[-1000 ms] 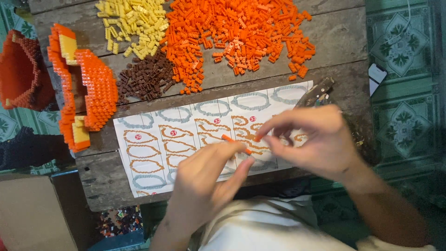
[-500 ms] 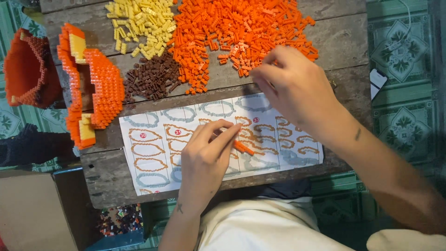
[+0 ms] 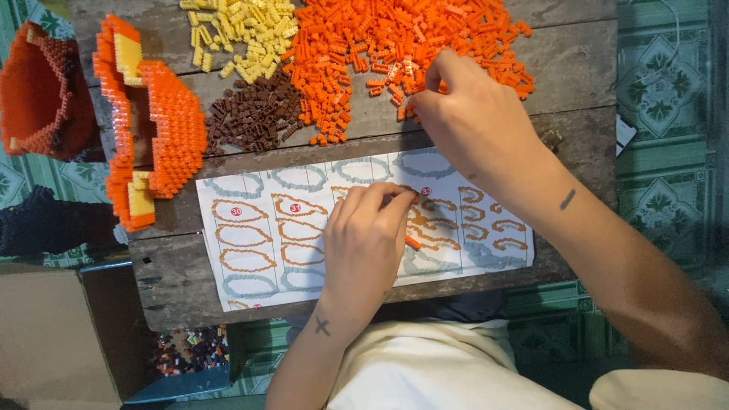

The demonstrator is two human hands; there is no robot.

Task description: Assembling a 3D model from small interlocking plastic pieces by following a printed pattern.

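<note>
At the far left of the weathered wooden desk stands a partly built orange-and-yellow brick shell, its layers unfinished. Beside it lie small yellow bricks, dark brown bricks and a large heap of orange bricks, plenty unused. The left hand rests on the white printed instruction sheet, fingers pinching a short orange brick strip. The right hand reaches into the orange heap, fingers curled; whether they hold a brick I cannot tell.
</note>
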